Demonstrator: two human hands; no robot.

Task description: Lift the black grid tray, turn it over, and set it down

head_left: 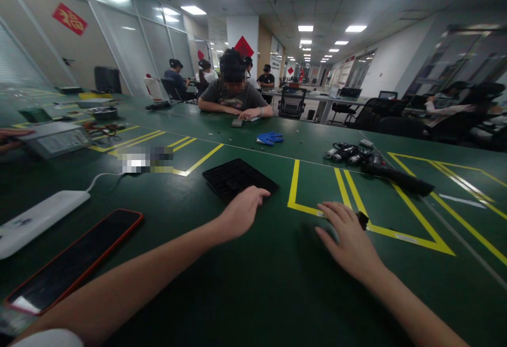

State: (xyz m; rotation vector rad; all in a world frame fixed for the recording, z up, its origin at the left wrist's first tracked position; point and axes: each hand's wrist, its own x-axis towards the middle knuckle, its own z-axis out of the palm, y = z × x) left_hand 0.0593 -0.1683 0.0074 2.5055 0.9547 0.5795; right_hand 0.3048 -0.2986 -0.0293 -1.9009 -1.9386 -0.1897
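Observation:
My left hand [242, 210] reaches forward over the green table, its fingers curled, with the fingertips at the near edge of a black ribbed tray [237, 177]. I see nothing held in it. My right hand [347, 236] lies low over the table with its fingers spread, touching a small black part [363, 219] that sits on a yellow tape line [396, 231].
A phone in a red case [75, 258] and a white power strip [37, 219] lie at the near left. Blue gloves [270, 138], black cylindrical parts [348, 152] and a long black tool [398, 177] lie further out. A person sits across the table; others work behind.

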